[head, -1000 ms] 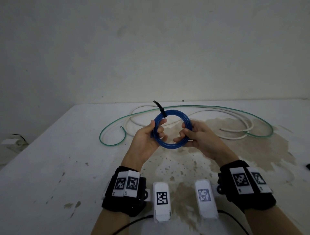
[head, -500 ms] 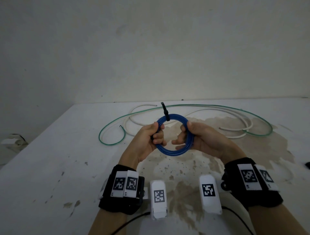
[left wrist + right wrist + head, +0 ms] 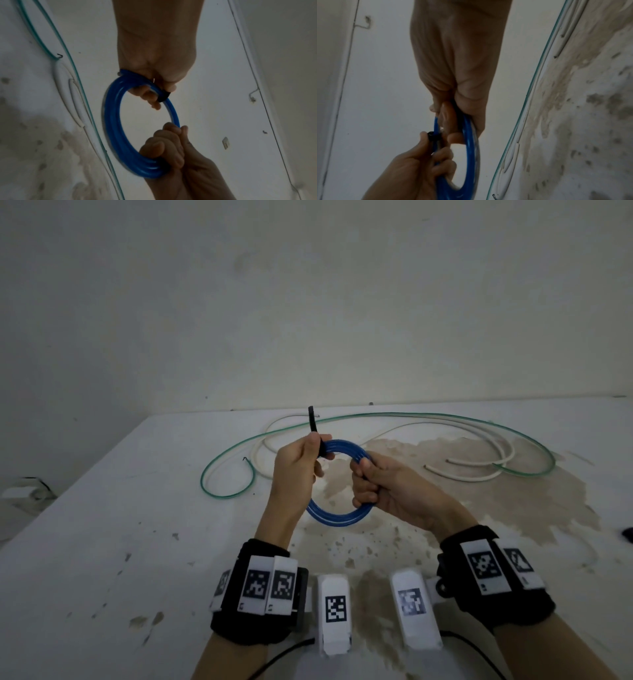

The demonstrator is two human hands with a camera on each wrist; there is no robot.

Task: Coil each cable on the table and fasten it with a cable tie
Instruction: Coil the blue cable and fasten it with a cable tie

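A blue cable coil [image 3: 339, 517] hangs in the air over the white table [image 3: 137, 525], held between both hands. My left hand [image 3: 317, 453] grips its upper left, right at the black cable tie [image 3: 311, 419], whose tail sticks straight up. My right hand [image 3: 363, 484] is a fist round the coil's right side. The left wrist view shows the coil [image 3: 111, 121] as a ring, with the tie's band [image 3: 163, 96] wrapped round it beside my left fingers. In the right wrist view the coil [image 3: 469, 148] is edge-on and the tie [image 3: 433, 135] sits by the left thumb.
A loose green cable [image 3: 445, 416] and a loose white cable [image 3: 479, 477] sprawl across the far half of the table. A brown stain [image 3: 428, 474] spreads under my hands. A small dark object [image 3: 628, 534] lies at the right edge. The wall stands behind the table.
The coil has turned from face-on to slanted and hangs lower. My left hand slid up to the tie, whose tail now stands upright. My right hand closed into a fist on the coil.
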